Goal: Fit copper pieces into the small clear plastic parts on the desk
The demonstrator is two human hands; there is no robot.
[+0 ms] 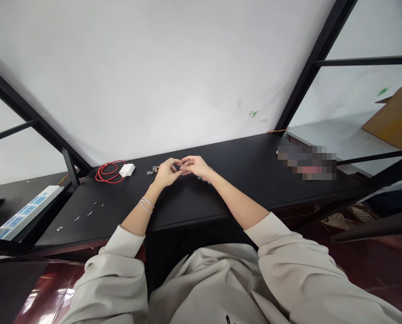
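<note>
My left hand point(169, 173) and my right hand point(194, 166) meet above the black table, fingertips together in a pinch. Whatever lies between the fingers is too small to name. Just left of my left hand, several clear and brownish bead-like pieces point(150, 172) rest on the table. More clear, shiny pieces point(204, 180) show beneath my right wrist, partly hidden by it. Whether these pieces join up with what the fingers pinch cannot be seen. A silvery bracelet point(146, 204) circles my left wrist.
The black table point(241, 171) backs onto a white wall. On its left lie a coiled red cable point(101, 173), a white charger point(127, 169) and several tiny scraps point(77, 219). A power strip point(32, 209) is at far left. At right sits a blurred-out object point(307, 162).
</note>
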